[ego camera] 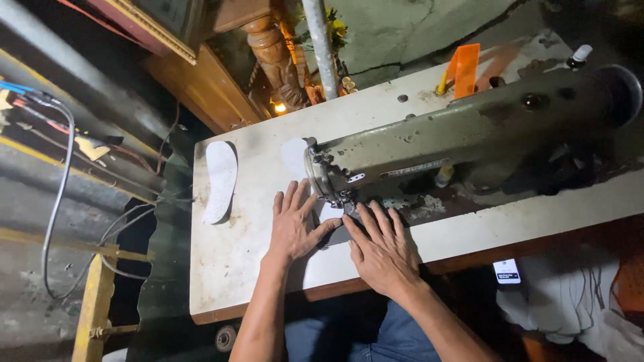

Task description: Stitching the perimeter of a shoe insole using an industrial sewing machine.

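At the far left, cables (57, 194) hang over a dark sloping surface, with a yellow metal frame (94, 305) below them. Right of that begins the white table (228, 268), worn and stained, with a wooden front edge. Near its left edge a white insole (220, 181) lies flat by itself, well apart from the hands.

The left hand (293, 224) rests palm down on the table, fingers spread and straight, gripping nothing; its thumb reaches right onto the pale piece (327, 216) lying under the machine's head. A second white insole shape (295, 157) shows just above this hand, partly hidden by the machine.

The piece sits at the needle area (345, 199), between the two hands and touching both. How much of it there is cannot be told, since hands and machine cover most of it.

The right hand (384, 251) also lies flat and open, fingers pointing up-left toward the needle, pressing on the piece and holding nothing closed.

The olive sewing machine (469, 134) stretches right across the table. Behind it stands an orange plastic piece (464, 67); a small white-capped bottle (578, 55) sits at the far right. Below the table edge a pile of white cloth (570, 302) shows.
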